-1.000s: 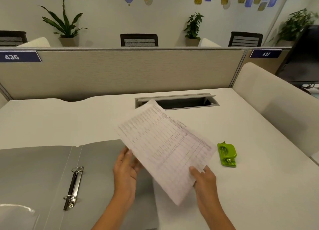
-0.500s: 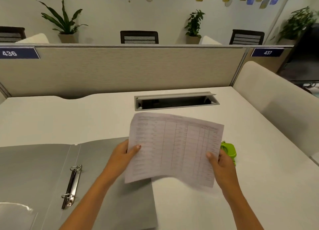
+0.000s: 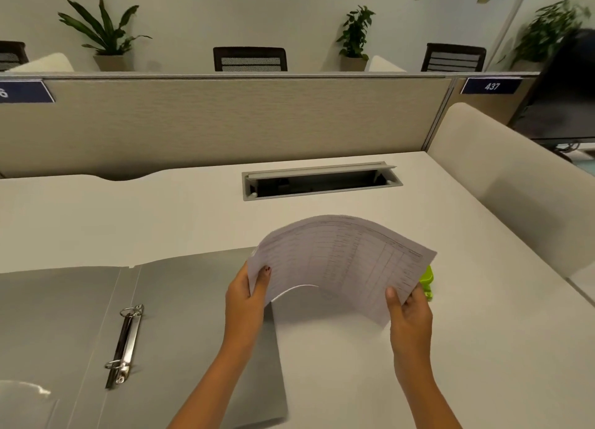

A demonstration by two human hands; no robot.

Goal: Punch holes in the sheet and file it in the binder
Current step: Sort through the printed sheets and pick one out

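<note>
I hold a printed sheet [image 3: 341, 261] with a table on it above the white desk [image 3: 161, 216]; it bows upward in the middle. My left hand [image 3: 246, 296] pinches its left edge and my right hand [image 3: 409, 309] pinches its lower right corner. A green hole punch [image 3: 427, 283] lies on the desk behind the sheet's right edge, mostly hidden by the paper. The grey binder [image 3: 180, 300] lies open and flat at the left, its metal ring mechanism [image 3: 124, 345] with two rings shut.
A cable tray opening [image 3: 322, 180] is set into the desk behind the sheet. A beige partition [image 3: 225, 119] bounds the desk at the back, and a cream side panel [image 3: 502, 184] bounds it at the right. A clear plastic sleeve [image 3: 22, 399] lies at the binder's lower left.
The sheet turned from a diagonal tilt to level and then lowered and bowed upward. Both hands stayed on it and moved right, so the paper now covers most of the hole punch.
</note>
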